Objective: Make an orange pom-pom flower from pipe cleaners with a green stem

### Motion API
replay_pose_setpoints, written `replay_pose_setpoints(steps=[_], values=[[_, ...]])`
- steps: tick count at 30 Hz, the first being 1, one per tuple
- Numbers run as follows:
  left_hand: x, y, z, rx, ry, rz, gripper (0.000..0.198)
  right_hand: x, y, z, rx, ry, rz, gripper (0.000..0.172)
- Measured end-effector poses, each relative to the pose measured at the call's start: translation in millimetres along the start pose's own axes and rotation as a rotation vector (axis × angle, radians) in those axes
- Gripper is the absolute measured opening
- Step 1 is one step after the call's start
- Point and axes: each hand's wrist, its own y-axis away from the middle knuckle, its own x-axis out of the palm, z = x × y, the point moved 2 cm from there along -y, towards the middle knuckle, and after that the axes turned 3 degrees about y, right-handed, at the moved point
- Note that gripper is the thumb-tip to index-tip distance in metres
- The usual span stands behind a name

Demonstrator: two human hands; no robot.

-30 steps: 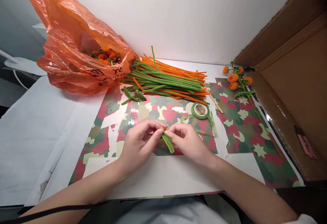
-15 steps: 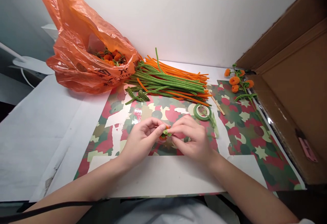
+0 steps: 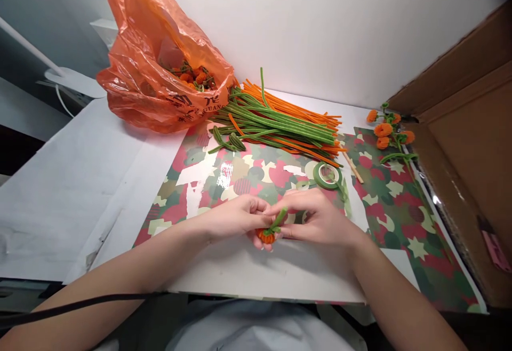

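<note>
Between my hands is a small orange pipe-cleaner pumpkin (image 3: 266, 236) with a green stem (image 3: 281, 216) pointing up and to the right. My left hand (image 3: 245, 217) is closed around the orange part, fingers beneath and thumb on top. The fingers of my right hand (image 3: 314, 216) pinch at the green base of the stem; its thumb touches the pumpkin's right side. Just beyond my right hand lies a roll of green floral tape (image 3: 328, 175), its loose end trailing down. Farther back is a pile of green and orange pipe cleaners (image 3: 288, 124).
An orange plastic bag (image 3: 160, 84) holding several orange pieces stands at the back left. Short bent green pieces (image 3: 228, 142) and a thin wooden stick (image 3: 353, 167) lie on the patterned mat. An orange flower stem (image 3: 390, 129) rests by the cardboard wall (image 3: 472, 121) at right.
The pumpkin has been turned, so its stem now points up and its orange ribs face me. Both hands have shifted slightly nearer to me, and the camera view has swung left.
</note>
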Motion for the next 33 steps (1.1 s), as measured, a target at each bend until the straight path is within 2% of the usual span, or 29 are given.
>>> replay_pose_setpoints(steps=[3,6,11,14,16,21,26,29,33], values=[[-0.3,-1.8,3.8,-0.028,-0.031,0.039,0.022,1.7,0.9,2.3,-0.102,-0.035,0.11,0.01],[1.7,-1.8,6.2,-0.077,-0.065,0.095,0.018,2.9,2.1,5.1,-0.12,0.012,0.17,0.008],[3.5,-0.8,5.6,-0.12,-0.083,0.148,0.013,7.1,3.9,9.5,-0.215,0.143,0.144,0.014],[2.3,0.5,2.8,-0.106,-0.085,0.13,0.014,9.5,4.0,9.1,-0.25,0.2,0.088,0.015],[0.9,1.6,0.7,-0.074,-0.067,0.075,0.016,10.0,3.5,8.2,-0.245,0.23,0.027,0.012],[-2.7,4.0,-1.4,0.128,0.023,-0.201,0.028,9.2,1.4,8.2,-0.242,0.309,-0.227,0.011],[2.2,8.3,-1.7,0.416,-0.021,-0.288,0.029,12.6,3.4,9.5,-0.302,0.457,-0.475,0.01],[4.3,11.1,-1.9,0.548,-0.142,-0.324,0.029,14.4,4.0,6.8,-0.287,0.41,-0.502,0.009],[1.9,12.4,-0.8,0.699,-0.377,-0.36,0.035,12.6,3.1,1.0,-0.138,0.219,-0.488,0.007]])
